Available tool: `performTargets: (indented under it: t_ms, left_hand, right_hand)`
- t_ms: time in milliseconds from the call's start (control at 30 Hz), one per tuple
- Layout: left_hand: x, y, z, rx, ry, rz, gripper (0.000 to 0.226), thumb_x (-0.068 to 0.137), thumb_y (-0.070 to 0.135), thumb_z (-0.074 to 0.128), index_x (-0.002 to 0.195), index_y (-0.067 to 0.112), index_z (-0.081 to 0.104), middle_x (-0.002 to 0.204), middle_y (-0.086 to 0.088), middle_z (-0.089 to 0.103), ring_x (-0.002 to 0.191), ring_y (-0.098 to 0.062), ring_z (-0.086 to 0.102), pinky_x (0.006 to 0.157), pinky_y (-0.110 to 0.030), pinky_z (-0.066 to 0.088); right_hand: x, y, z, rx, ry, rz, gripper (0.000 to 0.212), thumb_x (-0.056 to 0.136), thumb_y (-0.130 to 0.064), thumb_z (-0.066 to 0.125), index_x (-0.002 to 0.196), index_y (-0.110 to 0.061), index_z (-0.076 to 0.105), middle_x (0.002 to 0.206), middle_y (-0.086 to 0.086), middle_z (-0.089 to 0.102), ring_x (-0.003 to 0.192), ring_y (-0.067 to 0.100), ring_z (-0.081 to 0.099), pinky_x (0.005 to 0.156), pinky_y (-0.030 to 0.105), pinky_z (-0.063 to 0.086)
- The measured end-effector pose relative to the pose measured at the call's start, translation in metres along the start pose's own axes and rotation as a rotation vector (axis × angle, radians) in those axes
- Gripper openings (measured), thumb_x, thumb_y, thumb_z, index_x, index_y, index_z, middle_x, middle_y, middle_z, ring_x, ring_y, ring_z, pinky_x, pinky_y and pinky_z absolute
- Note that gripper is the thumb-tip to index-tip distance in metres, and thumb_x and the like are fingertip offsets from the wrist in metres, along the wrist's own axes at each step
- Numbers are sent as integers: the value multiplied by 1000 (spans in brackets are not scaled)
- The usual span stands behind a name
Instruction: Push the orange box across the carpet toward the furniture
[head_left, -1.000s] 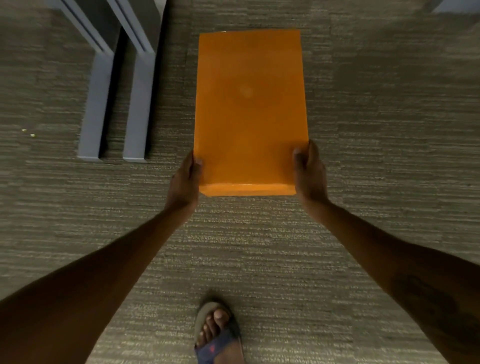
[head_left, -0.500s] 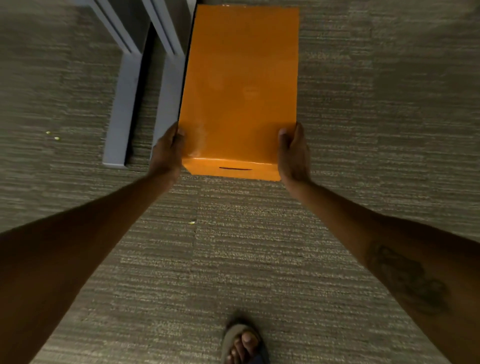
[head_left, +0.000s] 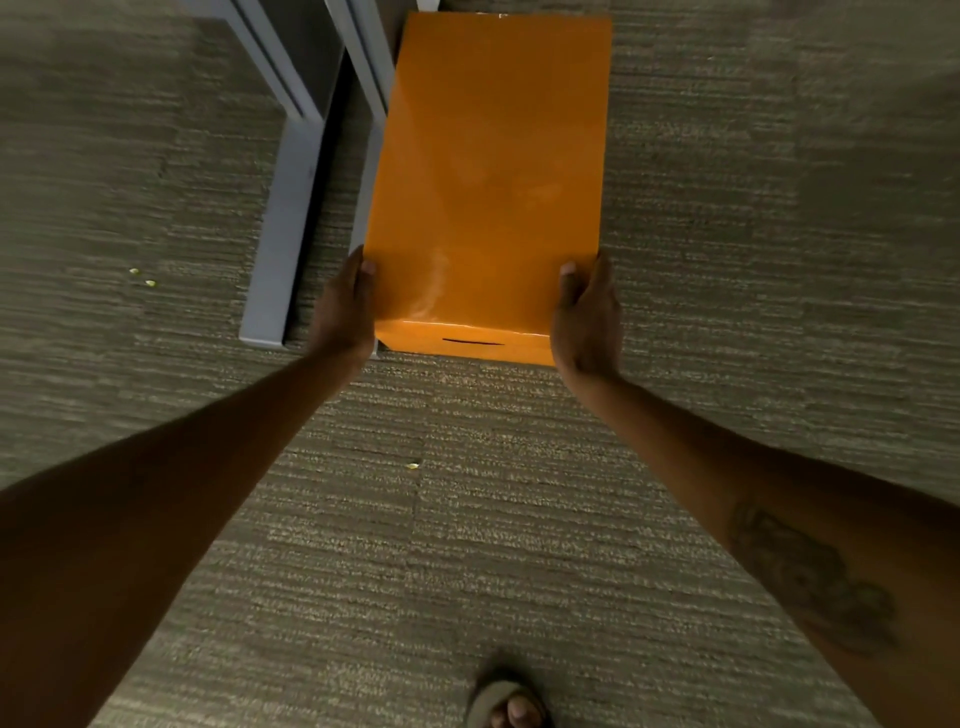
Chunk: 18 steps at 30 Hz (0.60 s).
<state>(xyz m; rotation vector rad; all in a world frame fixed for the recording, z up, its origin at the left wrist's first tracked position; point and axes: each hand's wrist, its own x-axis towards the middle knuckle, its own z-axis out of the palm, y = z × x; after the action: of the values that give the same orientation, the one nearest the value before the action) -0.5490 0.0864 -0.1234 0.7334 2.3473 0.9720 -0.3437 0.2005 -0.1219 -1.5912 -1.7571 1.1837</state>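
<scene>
A tall orange box (head_left: 493, 176) lies lengthwise on the grey carpet, with a thin dark slot in its near end. My left hand (head_left: 343, 312) grips its near left corner, thumb on top. On the near right corner my right hand (head_left: 587, 317) holds the box the same way. The grey furniture legs (head_left: 280, 223) stand just left of the box, and the box's left edge covers part of the right-hand leg.
A sandalled foot (head_left: 511, 706) shows at the bottom edge. Small yellow crumbs (head_left: 143, 278) lie on the carpet left of the legs, and one crumb (head_left: 413, 466) lies between my arms. Open carpet (head_left: 779, 208) spreads to the right of the box.
The box has slid forward and slightly left, and now sits alongside the furniture legs and overlaps one. Both hands kept their grip on its near corners. The foot has dropped lower in view.
</scene>
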Motion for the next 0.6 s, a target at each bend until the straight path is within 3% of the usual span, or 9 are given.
performTargets:
  t_ms: [67, 133, 200, 300, 367, 467, 533, 600]
  left_hand:
    - [0, 1, 1, -26, -1, -4, 47, 104, 42, 30, 144, 21, 46, 132, -15, 58, 100, -21, 53, 65, -19, 36]
    - [-3, 4, 3, -9, 37, -33, 49, 104, 42, 31, 148, 24, 41, 135, -16, 56, 106, -24, 54, 77, -26, 40]
    - [-7, 11, 5, 136, 106, -56, 50, 104, 43, 30, 151, 27, 38, 131, -19, 59, 110, -34, 58, 79, -35, 40]
    - [-18, 29, 3, 361, 175, -4, 47, 105, 33, 31, 152, 30, 36, 139, -15, 57, 110, -39, 61, 76, -42, 46]
    - [-26, 36, 4, 448, 161, 98, 50, 105, 18, 32, 153, 27, 33, 154, -8, 44, 122, -35, 56, 87, -49, 52]
    - [-37, 38, 10, 475, 100, 112, 57, 102, 5, 27, 156, 24, 26, 163, -2, 26, 143, -34, 35, 106, -57, 42]
    - [-49, 41, 16, 529, 48, 67, 65, 98, -1, 27, 157, 23, 21, 166, -1, 18, 151, -33, 19, 117, -55, 30]
    - [-64, 50, 22, 567, 34, 31, 68, 95, 0, 32, 157, 23, 20, 166, -1, 16, 152, -31, 15, 120, -51, 25]
  right_hand:
    - [0, 0, 1, -3, -4, 0, 40, 108, -34, 34, 137, -7, 42, 124, 12, 60, 94, 21, 58, 73, 29, 38]
    - [0, 1, 1, -18, -6, -4, 42, 108, -34, 34, 140, -7, 40, 126, 12, 59, 93, 17, 54, 75, 31, 39]
    - [0, 0, 0, -38, -10, -11, 44, 108, -35, 33, 143, -7, 37, 130, 14, 58, 97, 22, 58, 78, 34, 45]
    - [0, -2, -4, -155, -31, 0, 56, 107, -41, 31, 154, -10, 25, 148, 15, 48, 120, 35, 59, 92, 41, 50]
    - [0, -3, -8, -228, -47, 18, 63, 107, -44, 31, 158, -11, 16, 158, 14, 37, 136, 36, 48, 108, 47, 43]
    - [-4, -5, -16, -275, -69, 9, 64, 107, -39, 34, 159, -9, 15, 163, 13, 28, 145, 33, 37, 116, 46, 35]
    - [-11, -3, -21, -310, -89, -36, 62, 107, -33, 37, 160, -9, 14, 164, 12, 26, 146, 32, 36, 116, 44, 35]
    - [-23, -2, -27, -363, -127, -107, 61, 107, -28, 37, 160, -9, 14, 165, 11, 23, 147, 30, 33, 117, 43, 34]
